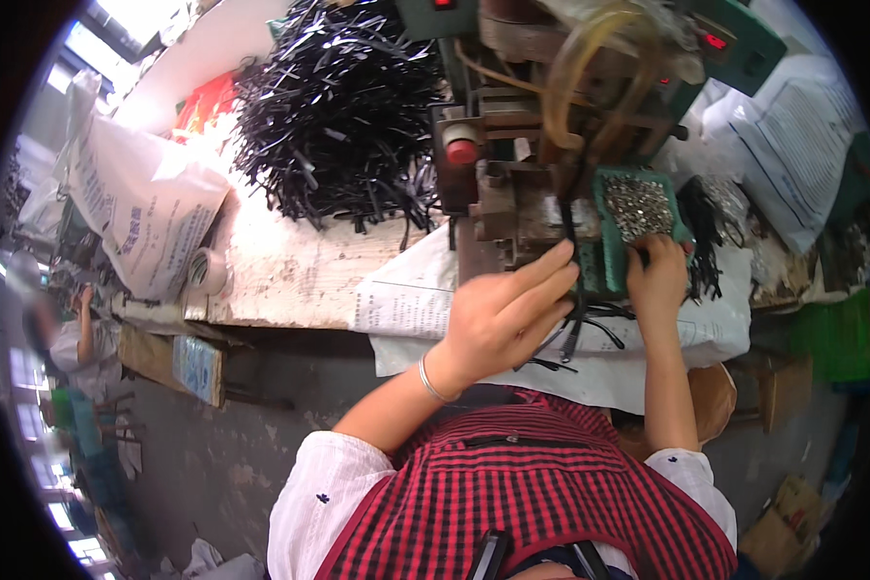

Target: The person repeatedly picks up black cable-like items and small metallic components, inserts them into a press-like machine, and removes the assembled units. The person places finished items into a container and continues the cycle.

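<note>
Here, in the head view, the left hand (498,314) holds a thin black strap (568,253) upright against the front of the old press machine (512,208), its grip closed on the strap between thumb and extended fingers. The right hand (655,275) rests at the near edge of the green tray (609,246) of small silvery metal pieces (638,206); whether its grip holds one I cannot tell. To do this well, I judge the strap end should sit square under the machine's head, with the fingers kept clear of it.

A big heap of black straps (338,106) lies behind on the surface (290,271). A white woven sack (140,208) with blue print leans at the left, and a roll of tape (206,271) stands beside it. Printed white sheets (406,295) cover the surface's edge; another white printed sack (797,145) sits far right.
</note>
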Action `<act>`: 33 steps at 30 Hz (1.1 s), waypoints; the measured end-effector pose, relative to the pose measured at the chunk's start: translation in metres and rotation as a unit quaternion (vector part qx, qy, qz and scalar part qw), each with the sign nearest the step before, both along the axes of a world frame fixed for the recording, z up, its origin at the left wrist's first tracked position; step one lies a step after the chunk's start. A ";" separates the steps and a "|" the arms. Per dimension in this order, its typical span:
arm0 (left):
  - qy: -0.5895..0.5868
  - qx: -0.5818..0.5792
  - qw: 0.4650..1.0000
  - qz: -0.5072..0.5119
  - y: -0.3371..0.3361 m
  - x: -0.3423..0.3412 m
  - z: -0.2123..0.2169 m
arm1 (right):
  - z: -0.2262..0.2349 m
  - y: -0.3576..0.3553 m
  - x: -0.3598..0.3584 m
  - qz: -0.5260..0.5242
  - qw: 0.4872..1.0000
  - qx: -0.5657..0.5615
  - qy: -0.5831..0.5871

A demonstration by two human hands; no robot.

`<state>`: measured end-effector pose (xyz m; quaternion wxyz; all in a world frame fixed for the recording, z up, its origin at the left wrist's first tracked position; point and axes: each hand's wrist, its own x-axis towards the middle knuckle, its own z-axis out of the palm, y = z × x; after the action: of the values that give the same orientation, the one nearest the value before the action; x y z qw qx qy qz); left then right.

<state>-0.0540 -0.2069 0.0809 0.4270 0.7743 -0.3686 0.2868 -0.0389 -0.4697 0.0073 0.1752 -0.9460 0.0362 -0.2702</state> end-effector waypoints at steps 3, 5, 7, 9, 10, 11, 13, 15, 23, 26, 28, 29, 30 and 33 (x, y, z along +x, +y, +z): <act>-0.071 0.015 0.994 0.086 0.044 -0.013 -0.039 | -0.006 -0.004 -0.009 -0.026 0.991 0.123 -0.035; -0.058 0.016 0.963 0.263 0.087 -0.003 -0.038 | -0.008 -0.013 -0.016 -0.030 0.972 0.231 -0.027; 0.038 -0.065 0.944 0.322 0.125 0.024 -0.008 | -0.009 -0.021 -0.015 -0.009 0.978 0.199 -0.059; 0.020 -0.014 0.935 0.353 0.150 0.050 0.008 | 0.002 -0.019 -0.011 0.028 0.977 0.199 -0.071; 0.021 0.026 0.935 0.354 0.162 0.062 0.004 | 0.008 -0.009 -0.006 0.037 0.978 0.193 -0.070; 0.009 0.066 0.930 0.362 0.168 0.075 -0.008 | 0.013 0.002 0.001 0.044 0.979 0.185 -0.070; 0.021 0.103 0.916 0.387 0.162 0.100 -0.035 | 0.013 0.014 0.014 0.048 0.970 0.230 -0.053; 0.186 0.195 0.831 0.488 0.156 0.121 -0.059 | 0.005 0.023 0.028 0.060 0.952 0.299 -0.033; 0.294 0.365 0.762 0.446 0.200 0.121 -0.015 | 0.006 0.006 0.011 0.030 0.986 0.155 -0.050; 0.307 0.323 0.776 0.447 0.232 0.109 -0.056 | -0.008 -0.012 -0.003 0.009 0.985 0.147 -0.089; 0.294 0.253 0.803 0.452 0.244 0.099 -0.108 | -0.017 -0.023 -0.017 -0.019 0.984 0.149 -0.098; 0.276 0.168 0.835 0.446 0.236 0.090 -0.118 | -0.014 -0.022 -0.026 -0.041 0.976 0.195 -0.085; 0.261 0.082 0.856 0.438 0.229 0.082 -0.124 | -0.011 -0.018 -0.036 -0.062 0.967 0.239 -0.067; 0.287 -0.165 0.890 0.313 0.205 0.085 -0.108 | 0.015 0.003 -0.039 0.019 0.964 0.256 -0.075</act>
<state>0.0307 -0.0017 -0.0271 0.5239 0.8165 0.0837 0.2276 -0.0784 -0.4666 0.0219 0.4191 -0.8472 0.0726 -0.3183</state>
